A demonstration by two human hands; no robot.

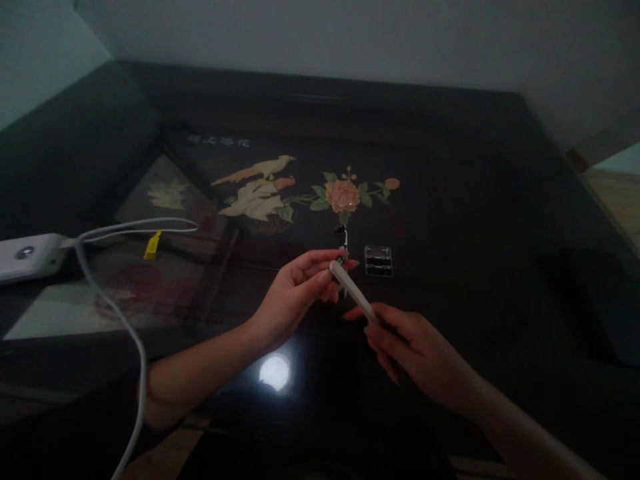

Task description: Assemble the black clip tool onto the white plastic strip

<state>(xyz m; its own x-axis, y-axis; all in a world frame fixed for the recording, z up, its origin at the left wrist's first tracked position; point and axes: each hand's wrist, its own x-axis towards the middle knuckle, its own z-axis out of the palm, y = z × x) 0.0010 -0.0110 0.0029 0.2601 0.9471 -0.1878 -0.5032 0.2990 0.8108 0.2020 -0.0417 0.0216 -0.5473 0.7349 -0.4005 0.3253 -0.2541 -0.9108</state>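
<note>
Left hand: the left hand point(300, 283) hovers over the bench point(475, 220), fingertips pinched on a small dark part with a green spot point(341, 260); what the part is cannot be told in this dim light.
Right hand: the right hand point(407, 343) grips the lower end of a white stick point(353, 290), fingers curled round it, with the upper end tilted up toward the left fingertips.
Stick and part: the stick's tip touches or nearly touches the pinched part; which of the two cannot be told.
Progress: judging by this, the two pieces are being brought together in mid-air; they do not look joined yet, so the fitting seems to be left.
Case: a small clear case point(379, 260) lies on the bench just right of the hands; its contents cannot be made out.
Clip: a small dark and white item point(343, 235) lies just behind the left fingertips.
Cable: a white cable point(117, 313) runs from a white box point(30, 257) at the left edge, carrying a yellow tag point(152, 245).
</note>
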